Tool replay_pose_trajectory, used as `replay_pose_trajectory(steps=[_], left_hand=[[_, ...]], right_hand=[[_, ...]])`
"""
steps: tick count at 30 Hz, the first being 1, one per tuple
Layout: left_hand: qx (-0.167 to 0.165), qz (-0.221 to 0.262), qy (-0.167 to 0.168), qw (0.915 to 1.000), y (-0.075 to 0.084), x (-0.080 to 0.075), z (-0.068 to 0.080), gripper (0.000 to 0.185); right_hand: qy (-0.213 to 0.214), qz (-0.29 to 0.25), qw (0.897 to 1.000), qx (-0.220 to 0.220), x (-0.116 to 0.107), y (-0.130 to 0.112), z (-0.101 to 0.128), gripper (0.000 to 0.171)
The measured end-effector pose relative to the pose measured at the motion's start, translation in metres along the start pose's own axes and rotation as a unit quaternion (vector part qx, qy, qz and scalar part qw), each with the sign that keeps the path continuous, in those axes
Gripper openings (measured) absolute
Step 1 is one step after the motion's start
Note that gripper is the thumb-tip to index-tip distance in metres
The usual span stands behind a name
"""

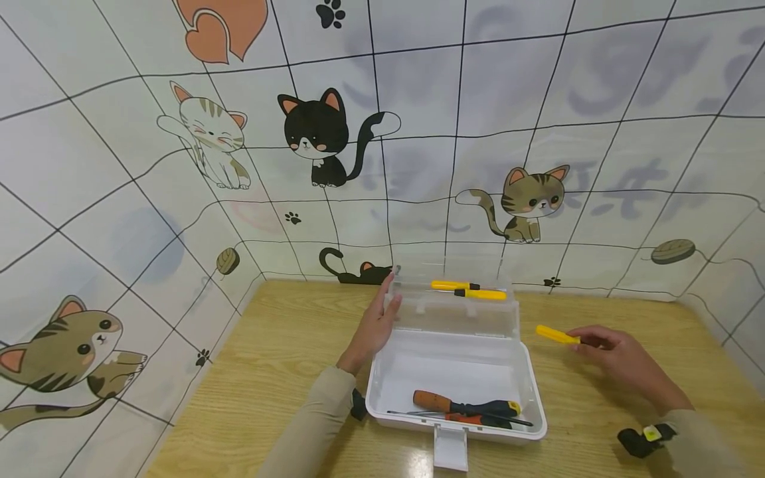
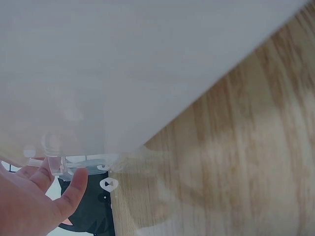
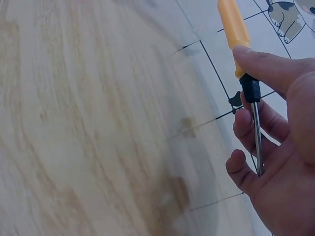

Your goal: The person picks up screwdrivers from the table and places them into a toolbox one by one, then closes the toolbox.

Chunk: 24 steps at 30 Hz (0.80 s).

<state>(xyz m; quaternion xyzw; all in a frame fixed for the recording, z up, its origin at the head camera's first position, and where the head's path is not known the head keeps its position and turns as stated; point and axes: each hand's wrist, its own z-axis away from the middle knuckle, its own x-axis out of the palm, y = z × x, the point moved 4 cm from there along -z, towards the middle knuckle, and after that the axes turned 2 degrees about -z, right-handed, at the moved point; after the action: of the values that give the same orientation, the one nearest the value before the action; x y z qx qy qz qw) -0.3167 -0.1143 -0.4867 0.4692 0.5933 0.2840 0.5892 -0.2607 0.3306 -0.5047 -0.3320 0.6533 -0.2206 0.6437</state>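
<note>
A white toolbox stands on the table with its clear lid raised at the back. My left hand grips the lid's left edge, the thumb on its inner side. Off to the right of the box, my right hand pinches a yellow-handled screwdriver; in the right wrist view its metal shaft runs back past the curled fingers toward the palm. Two yellow screwdrivers lie across the lid. Inside the box, at the front, is a brown-handled screwdriver among several other screwdrivers.
The box's white latch hangs down at its front. Around the box is a wood-grain table. A wall sheet printed with cats and grid lines rises behind the table and along its left side.
</note>
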Motion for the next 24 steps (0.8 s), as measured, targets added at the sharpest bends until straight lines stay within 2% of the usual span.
replay_pose_trajectory(steps=[5, 20, 24], left_hand=[[0.002, 0.0, -0.001, 1.0, 0.001, 0.0, 0.0, 0.065], [0.012, 0.001, 0.003, 0.9999, 0.001, -0.001, 0.001, 0.063], [0.01, 0.003, 0.001, 0.9999, 0.001, -0.001, 0.0, 0.061]], right_hand=[[0.011, 0.012, 1.0, -0.013, -0.006, -0.007, -0.001, 0.03], [0.021, -0.02, 0.998, -0.064, -0.021, -0.032, -0.006, 0.027], [0.02, -0.021, 0.997, -0.065, -0.023, -0.038, -0.006, 0.028]])
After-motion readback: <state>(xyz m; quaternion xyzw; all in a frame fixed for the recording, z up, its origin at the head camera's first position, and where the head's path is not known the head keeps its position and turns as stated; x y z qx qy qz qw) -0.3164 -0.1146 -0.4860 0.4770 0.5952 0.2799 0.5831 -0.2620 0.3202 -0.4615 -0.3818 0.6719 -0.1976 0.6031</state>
